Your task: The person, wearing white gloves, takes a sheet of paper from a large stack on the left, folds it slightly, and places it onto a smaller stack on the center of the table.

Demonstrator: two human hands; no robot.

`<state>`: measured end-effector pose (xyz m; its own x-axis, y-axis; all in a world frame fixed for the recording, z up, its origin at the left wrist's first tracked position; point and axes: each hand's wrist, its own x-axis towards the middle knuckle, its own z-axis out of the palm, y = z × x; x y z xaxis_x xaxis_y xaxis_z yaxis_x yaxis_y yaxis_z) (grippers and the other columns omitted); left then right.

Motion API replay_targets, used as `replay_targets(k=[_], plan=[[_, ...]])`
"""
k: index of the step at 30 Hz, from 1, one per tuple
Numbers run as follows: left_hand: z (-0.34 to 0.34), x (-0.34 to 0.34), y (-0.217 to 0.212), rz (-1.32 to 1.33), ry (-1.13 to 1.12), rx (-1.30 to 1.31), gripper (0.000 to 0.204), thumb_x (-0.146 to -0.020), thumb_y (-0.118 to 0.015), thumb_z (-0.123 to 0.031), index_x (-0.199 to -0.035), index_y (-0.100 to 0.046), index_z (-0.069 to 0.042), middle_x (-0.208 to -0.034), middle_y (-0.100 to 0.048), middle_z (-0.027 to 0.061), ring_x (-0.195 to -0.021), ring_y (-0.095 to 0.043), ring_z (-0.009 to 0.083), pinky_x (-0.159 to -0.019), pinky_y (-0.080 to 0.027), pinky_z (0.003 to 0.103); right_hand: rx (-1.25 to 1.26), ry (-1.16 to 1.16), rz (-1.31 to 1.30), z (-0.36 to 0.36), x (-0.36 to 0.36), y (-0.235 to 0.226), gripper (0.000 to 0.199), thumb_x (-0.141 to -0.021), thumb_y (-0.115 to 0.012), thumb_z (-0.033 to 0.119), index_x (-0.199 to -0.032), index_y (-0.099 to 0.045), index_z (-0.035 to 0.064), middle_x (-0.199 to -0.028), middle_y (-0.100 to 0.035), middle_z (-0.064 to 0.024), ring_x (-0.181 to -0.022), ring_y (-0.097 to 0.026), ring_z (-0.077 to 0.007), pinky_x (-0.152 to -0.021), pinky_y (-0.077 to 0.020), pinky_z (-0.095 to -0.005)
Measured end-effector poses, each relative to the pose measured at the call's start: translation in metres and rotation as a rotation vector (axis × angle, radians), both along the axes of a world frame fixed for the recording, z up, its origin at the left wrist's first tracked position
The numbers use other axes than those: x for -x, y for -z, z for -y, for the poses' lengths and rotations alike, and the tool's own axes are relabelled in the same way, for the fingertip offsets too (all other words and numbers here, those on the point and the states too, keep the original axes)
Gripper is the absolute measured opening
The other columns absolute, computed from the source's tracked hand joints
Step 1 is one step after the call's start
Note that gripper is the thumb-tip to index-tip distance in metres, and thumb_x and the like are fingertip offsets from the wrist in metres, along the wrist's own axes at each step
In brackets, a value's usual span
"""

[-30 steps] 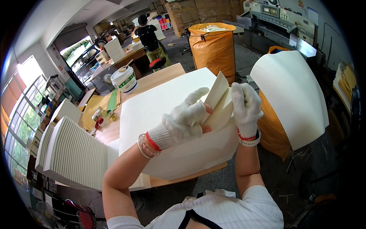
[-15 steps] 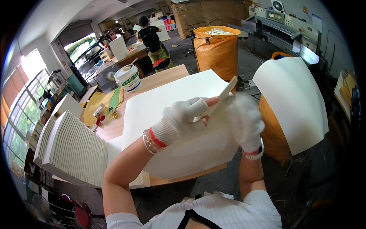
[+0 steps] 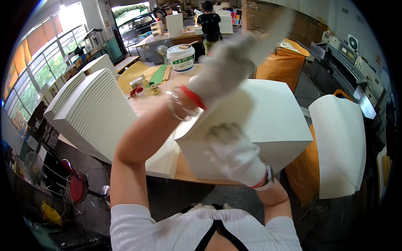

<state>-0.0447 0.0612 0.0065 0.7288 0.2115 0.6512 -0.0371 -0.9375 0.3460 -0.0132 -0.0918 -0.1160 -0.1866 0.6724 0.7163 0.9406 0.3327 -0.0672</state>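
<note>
My left hand (image 3: 230, 65), in a white knit glove, is raised over the table and smeared by motion. It is closed around a long pale flat strip (image 3: 276, 35), whose blurred end points up and to the right. Below it, large white paper (image 3: 276, 108) lies on the table, its near part bending down over the front edge. My gloved right hand (image 3: 236, 157) is at this front face, its slightly blurred fingers spread near the bend. To the left stands a tall stack of white folded sheets (image 3: 90, 113).
A white bucket (image 3: 181, 58) with a brush across it stands on the wooden table behind tape rolls (image 3: 155, 90) and coloured paper. Orange sacks (image 3: 280, 67) are beyond and to the right, one under a white sheet (image 3: 339, 146). A co-worker (image 3: 209, 25) stands far back.
My left hand has swung up and away with the strip. My right hand has come down and left to the paper's front. The view has turned right, and the paper now bends down in front.
</note>
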Motion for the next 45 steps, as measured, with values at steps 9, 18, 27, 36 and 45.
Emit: replay_targets(k=[9,18,27,36,45], plan=[[-0.107,0.177,-0.037,1.047,-0.214,0.654,0.039,-0.090,-0.051,0.001,-0.128,-0.059,-0.006,-0.112,-0.065,0.0070,-0.099,-0.063,0.0151,-0.091,-0.052,0.027,-0.223,-0.175,-0.042,-0.055,0.079,0.013,0.027,-0.074,-0.071,0.013,-0.097,-0.064,0.0000,-0.101,-0.062,-0.0140,-0.095,-0.062,-0.0327,-0.089,-0.0505,-0.0480],[-0.042,0.171,0.125,0.952,-0.438,0.033,0.032,-0.092,-0.063,-0.004,-0.123,-0.058,0.002,-0.125,-0.062,0.0170,-0.115,-0.059,0.0290,-0.095,-0.051,0.037,0.026,-0.409,-1.022,-0.148,0.138,0.159,0.069,-0.089,-0.071,0.019,-0.146,-0.038,-0.0019,-0.140,-0.050,-0.0257,-0.126,-0.052,-0.0398,-0.105,-0.0452,-0.0444],[-0.088,0.164,0.233,0.281,-0.545,-0.158,0.047,-0.082,-0.072,-0.009,-0.128,-0.061,-0.008,-0.137,-0.057,0.0164,-0.132,-0.050,0.0382,-0.111,-0.036,0.057,0.479,-0.617,-1.601,-0.183,0.137,0.250,0.044,-0.096,-0.057,0.012,-0.138,-0.049,0.0037,-0.140,-0.052,-0.0134,-0.127,-0.050,-0.0243,-0.108,-0.0418,-0.0352],[-0.172,0.416,0.399,-0.384,-1.036,0.215,0.035,-0.088,-0.058,-0.016,-0.121,-0.064,-0.005,-0.125,-0.062,0.0165,-0.110,-0.061,0.0380,-0.095,-0.050,0.043,0.739,0.076,-1.231,-0.186,0.141,0.280,0.056,-0.087,-0.072,0.027,-0.132,-0.052,0.0021,-0.118,-0.066,-0.0158,-0.102,-0.066,-0.0259,-0.089,-0.0531,-0.0386],[-0.160,0.452,0.412,-0.103,-0.668,0.987,0.046,-0.081,-0.049,0.019,-0.124,-0.063,0.006,-0.142,-0.053,0.0204,-0.126,-0.057,0.0273,-0.096,-0.057,0.028,0.832,0.058,-0.459,-0.149,0.155,0.254,0.077,-0.076,-0.082,0.038,-0.137,-0.051,0.0039,-0.144,-0.041,-0.0281,-0.128,-0.048,-0.0436,-0.104,-0.0447,-0.0481]])
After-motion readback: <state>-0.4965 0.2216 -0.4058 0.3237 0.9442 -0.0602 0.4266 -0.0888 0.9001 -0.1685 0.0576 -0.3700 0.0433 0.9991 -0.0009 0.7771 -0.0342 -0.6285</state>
